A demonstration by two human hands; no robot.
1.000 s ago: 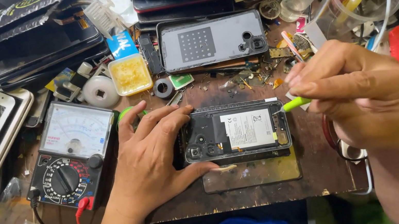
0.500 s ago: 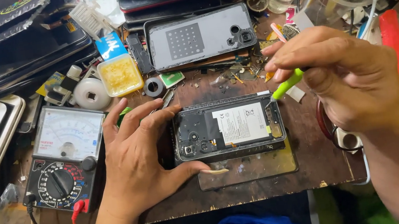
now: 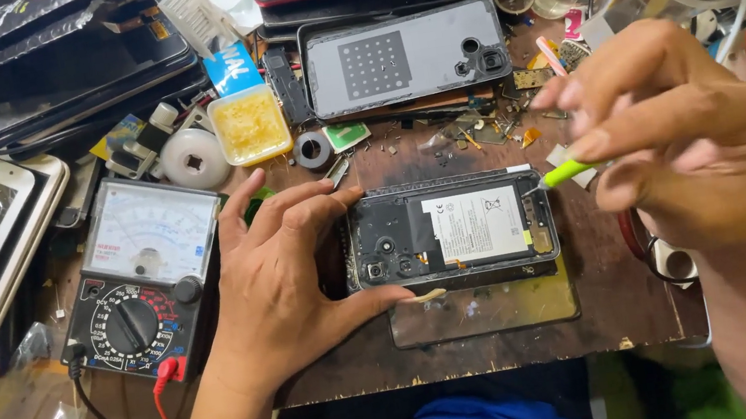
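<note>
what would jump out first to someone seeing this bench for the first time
The opened phone at the middle of the bench, its back off and battery showing, with the left hand steadying its left end. At its right end the right hand holds a green-tipped tool against the edge. To the left sits an analog multimeter, and a grey back cover lies behind the phone amid clutter.
</note>
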